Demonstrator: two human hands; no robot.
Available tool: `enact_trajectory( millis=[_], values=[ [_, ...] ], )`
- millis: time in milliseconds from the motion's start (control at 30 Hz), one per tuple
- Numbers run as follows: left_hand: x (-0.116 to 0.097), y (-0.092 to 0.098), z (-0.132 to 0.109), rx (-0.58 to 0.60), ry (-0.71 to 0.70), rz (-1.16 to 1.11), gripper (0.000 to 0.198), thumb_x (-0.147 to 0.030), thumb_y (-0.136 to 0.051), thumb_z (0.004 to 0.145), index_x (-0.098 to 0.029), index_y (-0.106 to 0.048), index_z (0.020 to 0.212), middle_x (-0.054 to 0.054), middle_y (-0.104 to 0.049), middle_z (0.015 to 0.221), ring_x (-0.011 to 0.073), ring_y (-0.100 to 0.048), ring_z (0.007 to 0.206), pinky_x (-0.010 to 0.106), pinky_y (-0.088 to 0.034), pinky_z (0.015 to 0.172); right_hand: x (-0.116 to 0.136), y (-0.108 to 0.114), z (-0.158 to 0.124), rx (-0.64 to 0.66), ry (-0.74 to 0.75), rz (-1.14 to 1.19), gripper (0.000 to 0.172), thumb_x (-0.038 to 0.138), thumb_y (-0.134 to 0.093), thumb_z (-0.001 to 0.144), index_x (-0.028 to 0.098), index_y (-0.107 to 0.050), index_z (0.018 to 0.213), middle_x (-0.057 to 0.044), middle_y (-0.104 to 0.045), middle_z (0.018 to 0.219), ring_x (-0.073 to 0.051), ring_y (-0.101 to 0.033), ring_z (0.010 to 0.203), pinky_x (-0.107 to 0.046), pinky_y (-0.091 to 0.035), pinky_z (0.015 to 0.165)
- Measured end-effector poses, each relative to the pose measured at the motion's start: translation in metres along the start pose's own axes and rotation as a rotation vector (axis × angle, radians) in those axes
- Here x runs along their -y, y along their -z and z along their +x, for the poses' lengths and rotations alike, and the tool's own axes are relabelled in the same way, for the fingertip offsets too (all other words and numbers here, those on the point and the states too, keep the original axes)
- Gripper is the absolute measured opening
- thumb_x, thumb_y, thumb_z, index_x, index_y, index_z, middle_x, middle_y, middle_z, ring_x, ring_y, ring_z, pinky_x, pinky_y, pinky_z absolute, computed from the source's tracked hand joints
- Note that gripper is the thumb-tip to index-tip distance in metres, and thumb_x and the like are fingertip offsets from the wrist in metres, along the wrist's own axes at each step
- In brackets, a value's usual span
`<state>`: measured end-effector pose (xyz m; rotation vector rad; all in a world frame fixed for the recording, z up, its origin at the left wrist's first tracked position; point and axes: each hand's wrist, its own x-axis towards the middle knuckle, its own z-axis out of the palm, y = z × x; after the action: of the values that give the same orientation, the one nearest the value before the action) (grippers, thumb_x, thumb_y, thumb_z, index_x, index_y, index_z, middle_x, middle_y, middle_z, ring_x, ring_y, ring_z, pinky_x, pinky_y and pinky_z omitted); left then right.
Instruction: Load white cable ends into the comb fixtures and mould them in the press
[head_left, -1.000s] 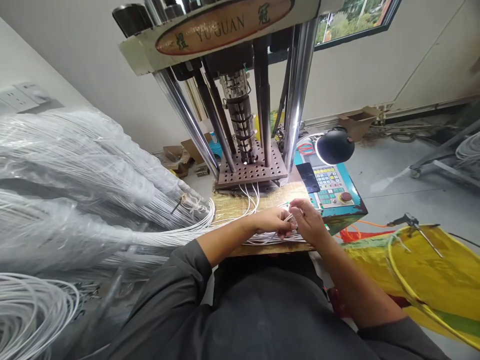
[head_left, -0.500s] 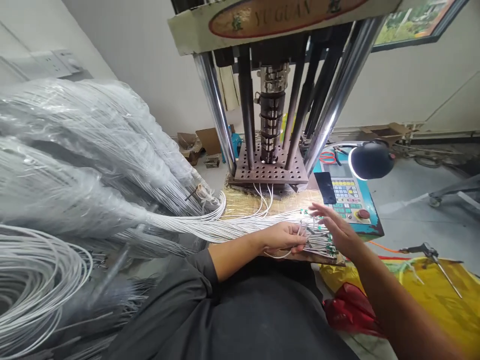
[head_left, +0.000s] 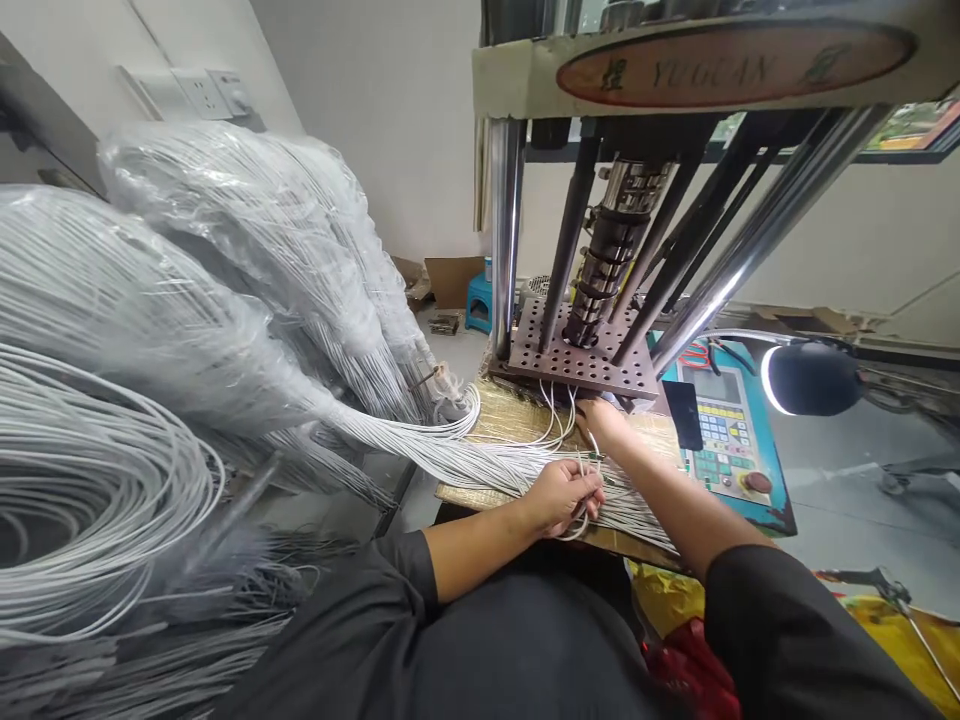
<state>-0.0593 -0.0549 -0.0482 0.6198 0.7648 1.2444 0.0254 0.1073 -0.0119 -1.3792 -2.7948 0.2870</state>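
the room shows a pale wall [head_left: 420, 100] behind a column press [head_left: 517, 80], with plastic-wrapped bundles [head_left: 225, 220] at the left and a control panel [head_left: 724, 425] at the right. a spread of white cables [head_left: 502, 468] lies from the left across the worktop [head_left: 499, 402], in front of the press.

change noted: the right hand [head_left: 600, 425], half a second ago raised over the cable ends at the right of the worktop, is now forward at the front edge of the perforated plate [head_left: 525, 352]. in my judgement this shifts the work from handling cables to the press itself.

position noted: two looped cables [head_left: 555, 410] come out from beneath the plate, and the right hand is just beside them, on their right. its fingertips are masked by the plate edge and slightly blurred, so its opening and any grip cannot be told.

the left hand [head_left: 562, 497] is nearer the body, above the spread, its fingers closed in a pinch on a single white cable [head_left: 576, 537] that curls below them.
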Motion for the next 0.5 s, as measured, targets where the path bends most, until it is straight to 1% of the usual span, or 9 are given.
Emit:
enact_trajectory(
  millis=[67, 167, 267, 333, 433, 500],
  values=[
    [-0.001, 0.003, -0.001, -0.013, -0.012, -0.018, 0.052, -0.052, -0.089, 0.066, -0.013, -0.056, 0.075, 0.0, -0.063, 0.066, 0.0055, -0.048, 0.044, 0.024, -0.046, 0.049, 0.0, 0.007, -0.002, 0.04, 0.019, -0.025, 0.025, 0.022, -0.048, 0.097, 0.013, -0.07, 0.105, -0.017, -0.071, 0.108, -0.024, -0.067, 0.098, -0.031, -0.048, 0.087],
    [-0.004, 0.003, -0.002, -0.006, -0.005, -0.036, 0.051, -0.051, -0.09, 0.066, -0.013, -0.057, 0.078, 0.0, -0.063, 0.067, 0.0054, -0.048, 0.045, 0.024, -0.045, 0.049, -0.001, 0.016, -0.015, 0.096, 0.044, -0.04, 0.025, 0.022, -0.048, 0.096, 0.012, -0.068, 0.106, -0.018, -0.069, 0.108, -0.023, -0.065, 0.092, -0.031, -0.046, 0.083],
    [-0.008, 0.001, -0.003, 0.006, 0.009, -0.036, 0.053, -0.051, -0.091, 0.064, -0.013, -0.057, 0.08, -0.001, -0.062, 0.066, 0.0054, -0.049, 0.045, 0.023, -0.046, 0.05, -0.006, 0.024, -0.033, 0.147, 0.053, -0.014, 0.022, 0.024, -0.049, 0.093, 0.016, -0.068, 0.1, -0.013, -0.07, 0.103, -0.021, -0.063, 0.088, -0.028, -0.044, 0.078],
    [-0.011, -0.001, -0.003, 0.004, 0.019, -0.031, 0.054, -0.051, -0.092, 0.062, -0.013, -0.058, 0.079, 0.0, -0.062, 0.066, 0.0057, -0.05, 0.046, 0.023, -0.046, 0.049, -0.014, 0.03, -0.046, 0.166, 0.014, 0.011, 0.022, 0.025, -0.049, 0.09, 0.017, -0.068, 0.097, -0.011, -0.071, 0.096, -0.02, -0.062, 0.082, -0.027, -0.043, 0.073],
    [-0.014, -0.002, -0.002, -0.002, 0.035, -0.036, 0.053, -0.049, -0.092, 0.061, -0.012, -0.059, 0.078, 0.002, -0.065, 0.069, 0.0077, -0.054, 0.05, 0.023, -0.047, 0.05, -0.031, 0.039, -0.072, 0.171, -0.076, 0.061, 0.026, 0.025, -0.047, 0.087, 0.017, -0.069, 0.097, -0.007, -0.071, 0.086, -0.018, -0.06, 0.075, -0.026, -0.043, 0.068],
    [-0.015, -0.002, 0.001, -0.008, 0.046, -0.025, 0.051, -0.048, -0.092, 0.061, -0.011, -0.061, 0.08, 0.003, -0.067, 0.071, 0.0089, -0.057, 0.052, 0.023, -0.047, 0.05, -0.043, 0.041, -0.095, 0.16, -0.139, 0.211, 0.028, 0.028, -0.047, 0.086, 0.019, -0.071, 0.098, -0.004, -0.071, 0.082, -0.017, -0.06, 0.073, -0.025, -0.044, 0.066]
  ],
)
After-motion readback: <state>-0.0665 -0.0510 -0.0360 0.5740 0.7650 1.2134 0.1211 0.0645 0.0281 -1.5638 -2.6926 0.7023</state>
